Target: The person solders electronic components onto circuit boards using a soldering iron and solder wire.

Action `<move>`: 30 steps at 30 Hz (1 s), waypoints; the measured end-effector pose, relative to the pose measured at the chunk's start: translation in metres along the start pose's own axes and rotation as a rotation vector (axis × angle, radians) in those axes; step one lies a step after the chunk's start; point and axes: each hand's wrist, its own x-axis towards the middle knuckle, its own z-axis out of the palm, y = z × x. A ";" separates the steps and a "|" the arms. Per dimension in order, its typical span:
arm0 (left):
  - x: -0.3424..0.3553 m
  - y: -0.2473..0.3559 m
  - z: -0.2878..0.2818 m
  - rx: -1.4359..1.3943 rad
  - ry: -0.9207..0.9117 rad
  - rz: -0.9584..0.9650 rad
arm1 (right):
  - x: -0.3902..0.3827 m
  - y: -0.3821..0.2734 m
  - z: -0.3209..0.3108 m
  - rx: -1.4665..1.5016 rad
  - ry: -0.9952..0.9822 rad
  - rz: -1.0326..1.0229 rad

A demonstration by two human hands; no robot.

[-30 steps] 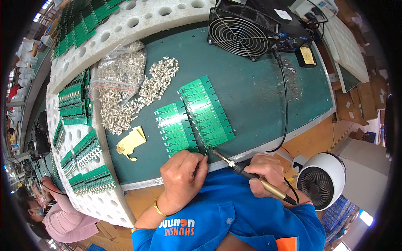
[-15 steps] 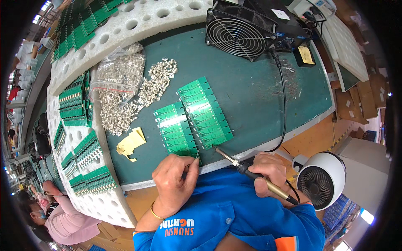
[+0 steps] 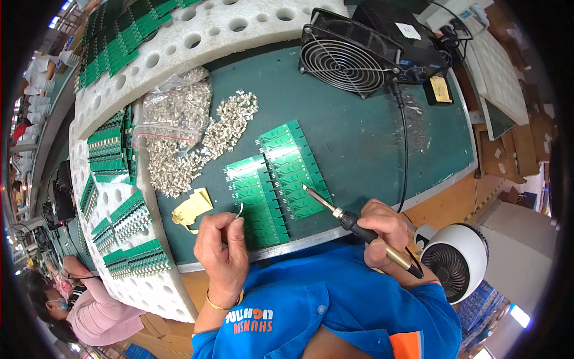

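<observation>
The right hand [image 3: 385, 232] grips a soldering iron [image 3: 353, 225]; the left hand [image 3: 221, 250] pinches thin wire [image 3: 241, 209]. Orange-and-white lettering [image 3: 253, 326] marks the blue shirt [image 3: 290, 290], a white label [image 3: 408, 30] the black unit [image 3: 378, 19].

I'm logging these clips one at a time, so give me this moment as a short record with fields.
Left hand: pinches a thin silvery wire, probably solder
Right hand: grips a soldering iron; tip over the right circuit-board panel, contact unclear
Boards: right panel and left circuit-board panel side by side on the green tabletop
Small parts: pile of metal components beside a clear plastic bag of them
Far side: black fan with wire guard
Left side: white perforated foam holding more green boards
</observation>
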 end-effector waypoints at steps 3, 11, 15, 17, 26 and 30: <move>0.004 -0.004 0.000 -0.005 0.020 -0.038 | 0.009 0.007 0.001 0.015 -0.011 0.000; 0.023 -0.001 -0.002 -0.031 0.023 -0.022 | 0.022 0.021 0.006 0.060 -0.035 0.037; 0.030 -0.003 0.001 -0.068 -0.001 -0.068 | 0.030 0.025 0.009 0.063 -0.064 0.044; 0.034 0.000 0.002 -0.060 -0.010 -0.078 | 0.035 0.027 0.011 0.062 -0.068 0.043; 0.050 -0.003 0.009 -0.092 -0.055 -0.092 | 0.054 0.030 0.013 0.052 -0.058 0.127; 0.053 -0.003 0.010 -0.091 -0.067 -0.091 | 0.057 0.032 0.011 0.085 -0.055 0.192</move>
